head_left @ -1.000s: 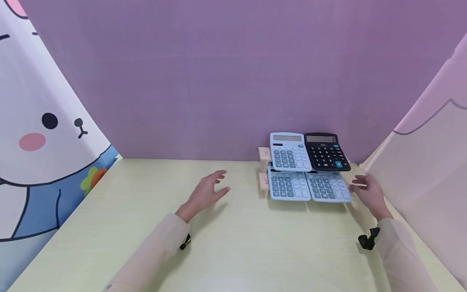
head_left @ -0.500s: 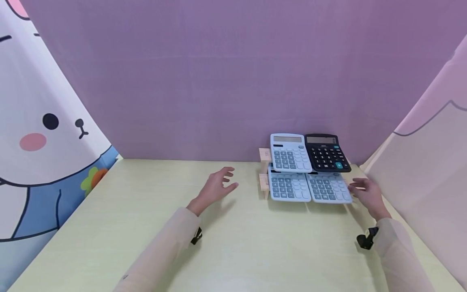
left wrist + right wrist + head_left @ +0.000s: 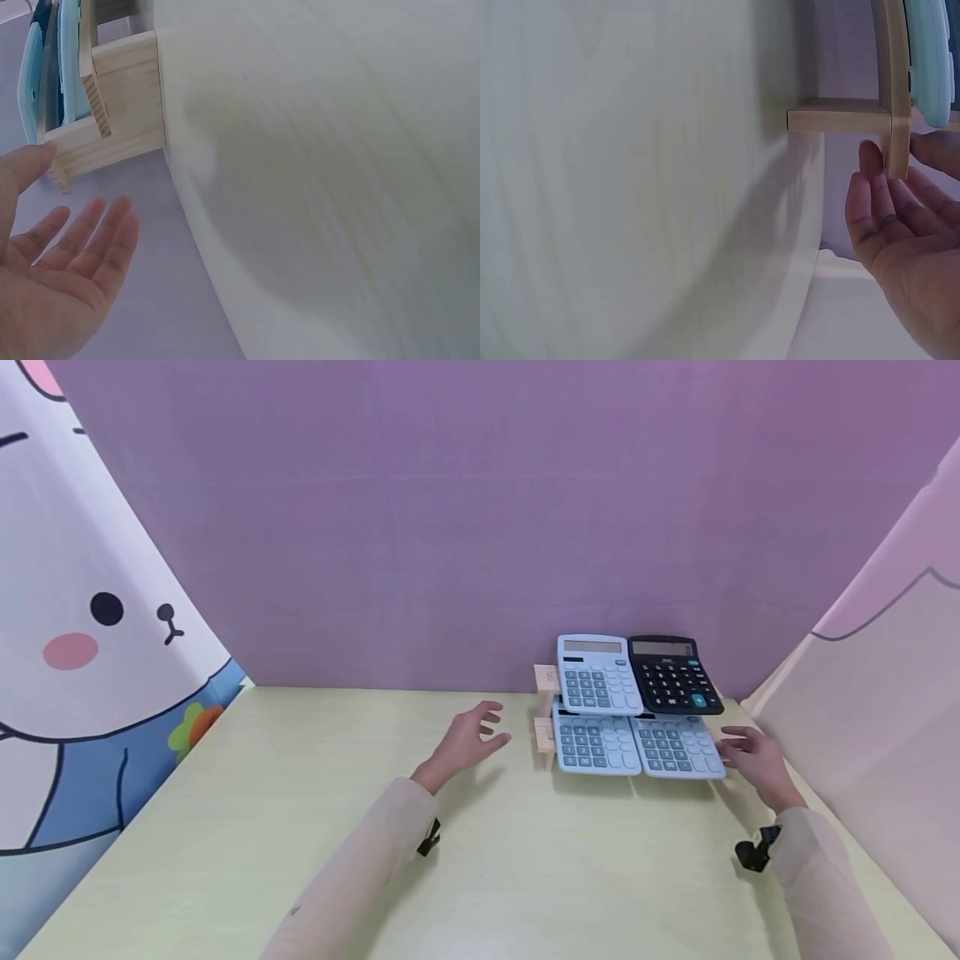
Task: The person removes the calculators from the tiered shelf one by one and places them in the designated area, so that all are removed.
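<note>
Fingers point(image 3: 491, 714) of both hands relaxed, empty, right hand point(image 3: 759, 758) touching wooden rack point(image 3: 891, 112) of calculators point(image 3: 637, 727).

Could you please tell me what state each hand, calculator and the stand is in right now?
left hand: open, fingers spread, over the table, short of the stand.
right hand: open, fingertips at the stand's right end.
wooden stand: upright on the table, loaded.
black calculator: upper tier, right, leaning back.
upper blue calculator: upper tier, left, leaning back.
lower blue calculators: side by side on the lower tier.
</note>
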{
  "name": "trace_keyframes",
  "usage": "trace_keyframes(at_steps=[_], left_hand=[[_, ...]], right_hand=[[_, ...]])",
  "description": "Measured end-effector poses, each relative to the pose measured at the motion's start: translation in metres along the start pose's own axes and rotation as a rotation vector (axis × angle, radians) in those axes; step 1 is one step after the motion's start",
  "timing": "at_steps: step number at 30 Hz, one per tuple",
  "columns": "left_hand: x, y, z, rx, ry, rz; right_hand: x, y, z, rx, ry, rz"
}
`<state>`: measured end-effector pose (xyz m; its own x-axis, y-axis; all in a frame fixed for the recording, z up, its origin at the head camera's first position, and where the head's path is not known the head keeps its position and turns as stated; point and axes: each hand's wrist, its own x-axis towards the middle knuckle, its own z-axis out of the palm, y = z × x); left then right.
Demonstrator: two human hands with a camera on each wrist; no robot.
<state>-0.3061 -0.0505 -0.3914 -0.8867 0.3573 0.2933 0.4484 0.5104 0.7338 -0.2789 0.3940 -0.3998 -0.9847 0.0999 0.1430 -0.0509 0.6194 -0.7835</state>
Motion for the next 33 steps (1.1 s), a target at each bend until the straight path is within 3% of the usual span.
trace_keyframes(at_steps=[14,26,33], left_hand=[[0.013,0.008,0.02,-0.099,-0.043,-0.167],[0.024,0.011,0.033,-0.127,-0.066,-0.257],[0.028,0.01,0.04,-0.203,-0.087,-0.302]], right_hand=[[0.001,0.001,0.001,-0.002,-0.001,-0.003],[0.003,0.003,0.0,-0.002,-0.054,0.019],[0.004,0.003,0.0,0.025,-0.061,0.017]])
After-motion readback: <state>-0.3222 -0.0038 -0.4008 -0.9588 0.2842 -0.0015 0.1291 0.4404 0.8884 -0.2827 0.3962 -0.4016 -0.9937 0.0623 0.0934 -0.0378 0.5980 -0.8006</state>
